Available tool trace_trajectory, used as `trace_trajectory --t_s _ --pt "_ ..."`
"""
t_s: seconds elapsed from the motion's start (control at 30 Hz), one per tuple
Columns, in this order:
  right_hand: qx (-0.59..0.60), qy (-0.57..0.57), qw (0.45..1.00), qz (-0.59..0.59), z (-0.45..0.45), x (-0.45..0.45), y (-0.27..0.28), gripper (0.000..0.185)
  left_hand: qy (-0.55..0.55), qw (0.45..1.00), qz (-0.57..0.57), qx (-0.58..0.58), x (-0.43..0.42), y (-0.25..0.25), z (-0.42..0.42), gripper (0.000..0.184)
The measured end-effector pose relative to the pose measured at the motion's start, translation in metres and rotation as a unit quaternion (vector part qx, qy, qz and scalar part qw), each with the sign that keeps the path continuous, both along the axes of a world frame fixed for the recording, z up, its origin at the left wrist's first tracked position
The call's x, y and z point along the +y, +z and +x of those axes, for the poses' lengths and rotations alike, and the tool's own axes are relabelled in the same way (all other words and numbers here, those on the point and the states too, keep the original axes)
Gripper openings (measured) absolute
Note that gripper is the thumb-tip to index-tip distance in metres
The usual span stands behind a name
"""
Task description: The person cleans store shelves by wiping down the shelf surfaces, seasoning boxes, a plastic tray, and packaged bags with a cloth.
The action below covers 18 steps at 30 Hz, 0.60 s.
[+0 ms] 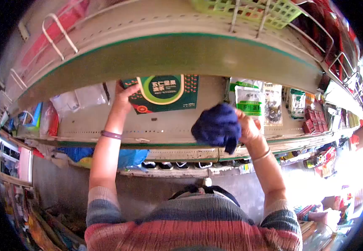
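My left hand [126,95] grips the left edge of a dark green box [190,94] with Chinese lettering on its face, its thumb lying across the front. The fingers behind the box are hidden. The box is on the shelf board [89,125], its top cut off from view by the shelf above. Bunched in my right hand [248,127] is a dark blue cloth [217,125], held over the front part of the board. Just behind that hand stand green-and-white food packets [249,100].
A deep shelf edge [181,56] runs across overhead, carrying wire dividers [60,37] and a green plastic basket [288,12]. White plastic bags [79,98] lie at the left; dark red packs [315,121] are on the right. Dark jars [164,165] line a lower shelf.
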State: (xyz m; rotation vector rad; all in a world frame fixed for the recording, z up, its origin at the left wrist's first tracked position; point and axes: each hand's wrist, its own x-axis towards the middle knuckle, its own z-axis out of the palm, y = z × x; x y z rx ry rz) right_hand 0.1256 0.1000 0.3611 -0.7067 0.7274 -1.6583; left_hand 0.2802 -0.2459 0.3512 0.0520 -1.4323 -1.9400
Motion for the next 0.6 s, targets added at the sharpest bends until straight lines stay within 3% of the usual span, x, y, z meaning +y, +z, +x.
trace_trajectory --t_s 0.1,0.17,0.23,0.27,0.3,0.33,0.4,0.43,0.5,0.57,0.6 --pt "0.024 -0.001 0.998 0.062 0.014 0.017 -0.008 0.046 0.004 0.999 -0.035 -0.009 -0.008 -0.022 -0.045 0.046" --pt "0.035 0.044 0.998 0.034 0.018 0.028 -0.019 0.05 0.023 0.998 0.017 -0.053 -0.025 -0.051 -0.073 0.039" --pt "0.068 -0.004 0.993 0.095 0.029 0.036 -0.033 0.049 0.018 1.0 0.007 0.003 -0.039 -0.074 -0.101 0.03" --pt "0.127 -0.013 0.99 0.055 0.027 0.038 -0.05 0.048 -0.003 1.0 0.024 0.015 -0.036 -0.07 -0.107 0.027" --pt "0.088 -0.012 0.994 0.061 0.032 0.041 -0.05 0.049 0.004 1.0 0.0 -0.019 -0.047 -0.079 -0.111 0.029" --pt "0.066 -0.011 0.995 0.07 0.034 0.044 -0.055 0.049 0.029 0.99 -0.126 -0.056 -0.052 -0.081 -0.11 0.032" --pt "0.044 -0.007 0.996 0.075 0.037 0.049 -0.059 0.049 0.11 0.917 -0.368 -0.109 -0.053 -0.078 -0.107 0.038" --pt "0.044 -0.007 0.996 0.072 0.038 0.051 -0.056 0.048 0.027 0.982 -0.159 -0.098 -0.049 -0.074 -0.108 0.044" --pt "0.044 -0.027 0.996 0.078 0.043 0.05 -0.05 0.05 0.039 0.981 -0.154 -0.108 -0.026 -0.054 -0.102 0.04" --pt "0.046 -0.074 0.991 0.099 0.046 0.047 -0.045 0.053 0.109 0.964 -0.129 -0.203 0.0 -0.031 -0.096 0.04" --pt "0.072 -0.072 0.991 0.088 0.045 0.045 -0.05 0.053 0.084 0.968 -0.137 -0.192 0.001 -0.032 -0.096 0.043"
